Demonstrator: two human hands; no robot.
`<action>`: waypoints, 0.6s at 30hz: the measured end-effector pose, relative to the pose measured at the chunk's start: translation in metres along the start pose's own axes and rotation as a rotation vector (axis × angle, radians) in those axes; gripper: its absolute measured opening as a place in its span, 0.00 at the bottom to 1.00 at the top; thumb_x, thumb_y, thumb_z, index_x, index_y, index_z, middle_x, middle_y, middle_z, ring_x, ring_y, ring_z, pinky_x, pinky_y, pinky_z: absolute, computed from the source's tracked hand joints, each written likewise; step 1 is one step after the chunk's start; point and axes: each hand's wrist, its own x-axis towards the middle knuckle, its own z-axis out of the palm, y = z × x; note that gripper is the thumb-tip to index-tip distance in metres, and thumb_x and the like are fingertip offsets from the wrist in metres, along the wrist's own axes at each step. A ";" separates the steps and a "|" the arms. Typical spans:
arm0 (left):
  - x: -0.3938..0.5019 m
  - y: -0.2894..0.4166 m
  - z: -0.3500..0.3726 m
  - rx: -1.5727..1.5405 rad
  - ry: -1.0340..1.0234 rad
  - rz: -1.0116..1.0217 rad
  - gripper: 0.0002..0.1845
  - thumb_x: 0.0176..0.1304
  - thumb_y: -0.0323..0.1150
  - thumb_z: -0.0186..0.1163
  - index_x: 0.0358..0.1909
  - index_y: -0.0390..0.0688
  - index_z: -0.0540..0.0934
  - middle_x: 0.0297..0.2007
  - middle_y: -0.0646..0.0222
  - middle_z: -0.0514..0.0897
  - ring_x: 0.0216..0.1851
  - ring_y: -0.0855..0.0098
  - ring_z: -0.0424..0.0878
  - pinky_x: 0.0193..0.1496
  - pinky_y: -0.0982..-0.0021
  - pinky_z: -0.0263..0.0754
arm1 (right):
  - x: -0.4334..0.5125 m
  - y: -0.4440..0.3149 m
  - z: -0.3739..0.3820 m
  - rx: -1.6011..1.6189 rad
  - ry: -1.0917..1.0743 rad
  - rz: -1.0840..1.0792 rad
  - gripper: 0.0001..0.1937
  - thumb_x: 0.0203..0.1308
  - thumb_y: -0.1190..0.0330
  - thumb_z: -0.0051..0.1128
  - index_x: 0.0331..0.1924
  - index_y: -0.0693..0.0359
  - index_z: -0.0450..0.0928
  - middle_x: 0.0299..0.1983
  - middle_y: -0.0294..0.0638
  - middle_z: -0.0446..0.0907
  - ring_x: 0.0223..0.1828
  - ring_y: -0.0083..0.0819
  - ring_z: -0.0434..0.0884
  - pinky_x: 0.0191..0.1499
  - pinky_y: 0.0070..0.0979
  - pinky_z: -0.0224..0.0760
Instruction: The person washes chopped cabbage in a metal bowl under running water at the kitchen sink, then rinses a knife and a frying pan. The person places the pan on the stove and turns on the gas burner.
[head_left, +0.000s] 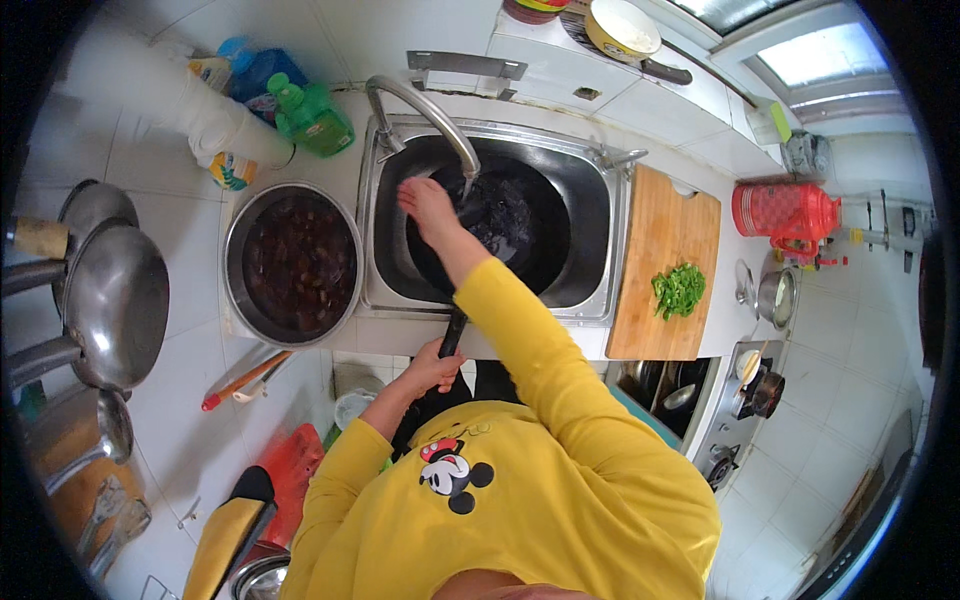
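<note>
A black wok (544, 225) sits in the stainless steel sink (592, 277), with water in its bottom. My left hand (435, 367) grips the wok's black handle (453, 334) at the counter's front edge. Over the left side of the wok reaches my right hand (427, 210), just left of the curved faucet's (442, 112) spout. Its fingers lie close together, pointing left; whether the palm side holds anything is hidden. Water runs from the spout beside this hand.
Left of the sink stands a metal pot (232, 262) of dark liquid with pieces in it. Chopped green vegetables (679, 291) lie on a wooden cutting board (645, 247) at right. Detergent bottles (315, 124) stand back left. Beyond the board are a red thermos (784, 210) and a gas stove (724, 427).
</note>
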 end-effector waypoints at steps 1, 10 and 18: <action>-0.001 0.002 0.001 0.007 0.015 -0.019 0.10 0.67 0.29 0.61 0.38 0.46 0.67 0.18 0.77 0.64 0.13 0.81 0.61 0.15 0.73 0.59 | 0.014 0.007 0.019 0.164 0.051 0.069 0.10 0.70 0.65 0.54 0.45 0.63 0.76 0.41 0.43 0.81 0.44 0.34 0.81 0.51 0.29 0.76; -0.019 0.020 0.000 0.116 0.173 0.043 0.10 0.66 0.28 0.60 0.42 0.43 0.67 0.18 0.75 0.67 0.14 0.79 0.62 0.16 0.72 0.61 | 0.032 -0.022 0.047 0.753 -0.075 -0.006 0.09 0.69 0.66 0.53 0.44 0.63 0.73 0.46 0.47 0.78 0.49 0.39 0.79 0.61 0.39 0.72; -0.017 0.021 -0.032 0.994 0.490 0.444 0.11 0.62 0.28 0.61 0.43 0.39 0.70 0.20 0.57 0.77 0.19 0.55 0.76 0.26 0.56 0.75 | -0.110 -0.075 -0.139 -0.240 -0.092 -0.211 0.10 0.69 0.73 0.55 0.51 0.63 0.79 0.51 0.40 0.80 0.54 0.29 0.79 0.56 0.29 0.78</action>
